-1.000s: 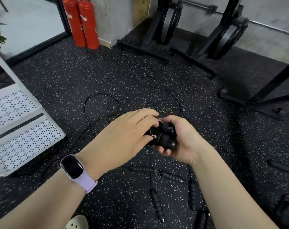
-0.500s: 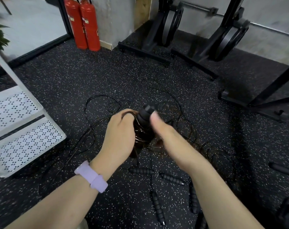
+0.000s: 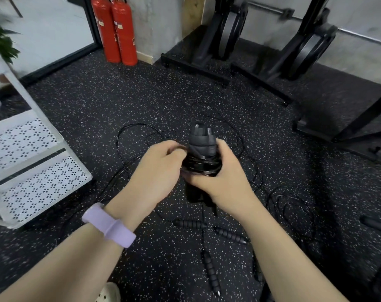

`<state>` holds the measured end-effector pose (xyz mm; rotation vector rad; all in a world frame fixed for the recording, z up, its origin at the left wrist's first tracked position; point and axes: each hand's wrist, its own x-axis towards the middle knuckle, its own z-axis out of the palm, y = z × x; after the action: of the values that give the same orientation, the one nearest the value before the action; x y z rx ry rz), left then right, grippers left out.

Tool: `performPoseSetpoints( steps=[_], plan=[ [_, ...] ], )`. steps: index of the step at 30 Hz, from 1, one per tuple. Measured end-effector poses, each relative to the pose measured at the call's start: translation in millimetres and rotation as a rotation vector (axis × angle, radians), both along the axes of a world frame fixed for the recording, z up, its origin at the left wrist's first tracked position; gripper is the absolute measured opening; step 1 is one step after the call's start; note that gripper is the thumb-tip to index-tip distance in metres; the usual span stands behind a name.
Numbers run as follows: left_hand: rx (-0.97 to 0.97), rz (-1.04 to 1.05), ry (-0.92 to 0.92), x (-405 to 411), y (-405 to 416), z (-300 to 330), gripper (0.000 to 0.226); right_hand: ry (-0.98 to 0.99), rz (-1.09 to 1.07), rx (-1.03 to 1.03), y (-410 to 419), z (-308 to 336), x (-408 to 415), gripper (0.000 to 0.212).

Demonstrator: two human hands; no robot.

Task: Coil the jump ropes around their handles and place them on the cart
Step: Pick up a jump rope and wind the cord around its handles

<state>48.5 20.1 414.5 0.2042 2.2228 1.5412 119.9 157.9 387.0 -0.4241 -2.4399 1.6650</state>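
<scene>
Black cord: several turns of thin rope now lie wound round the middle of the paired handles [image 3: 202, 149], which I hold upright at the centre of the view, caps pointing to 12 o'clock.
Change: a second ago the handles lay sideways between both hands with no wraps showing; half a second ago my right hand was off them and swinging round; now it is back on the bundle and the coil is thicker.
Right grip: my right hand [image 3: 220, 182] curls round the lower part of the handles, thumb pressed over the wraps, pinning them.
Left grip: my left hand [image 3: 156, 171] pinches the running cord at 9 o'clock of the bundle, fingers curled over it.
Loose rope: the unwound rope [image 3: 128, 136] trails in loops on the floor from 10 o'clock round to 3 o'clock, so I judge this coil well short of done.
Other ropes: more ribbed handles on the floor [image 3: 190, 224] lie at 6 o'clock, uncoiled, each still to be done.
Cart: the white perforated cart [image 3: 36, 177] stands at 9 o'clock, well apart from my hands; no rope shows on the shelves in view.
Meaning: winding is under way on this rope; placing has not begun as far as I can see.
Writing: the red extinguishers [image 3: 117, 29] at 11 o'clock carry small labels, too blurred to read; my lilac wristband [image 3: 108, 227] shows no text; I see no brand on the handles.
</scene>
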Motion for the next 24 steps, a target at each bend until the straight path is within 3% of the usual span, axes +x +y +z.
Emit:
performPoseSetpoints(
  steps=[2,6,11,16,24],
  plan=[
    [-0.135,-0.196,0.126,-9.3,-11.5,3.9,0.019,-0.046,-0.039,0.119,7.0,-1.2,0.5,0.059],
    [-0.153,-0.476,0.087,-23.3,-28.2,14.3,0.019,-0.109,-0.008,0.182,16.8,-2.1,3.8,0.055],
    [0.105,-0.282,0.073,-27.2,-31.5,9.8,0.025,-0.117,0.066,0.249,8.9,1.5,2.8,0.057],
    [0.131,-0.121,0.114,-31.1,-31.2,1.6,0.025,-0.151,0.126,0.372,2.0,5.2,3.2,0.071],
    [0.188,-0.186,0.011,-17.7,-21.4,1.5,0.030,-0.022,-0.024,0.390,4.4,11.1,9.3,0.072]
  ],
)
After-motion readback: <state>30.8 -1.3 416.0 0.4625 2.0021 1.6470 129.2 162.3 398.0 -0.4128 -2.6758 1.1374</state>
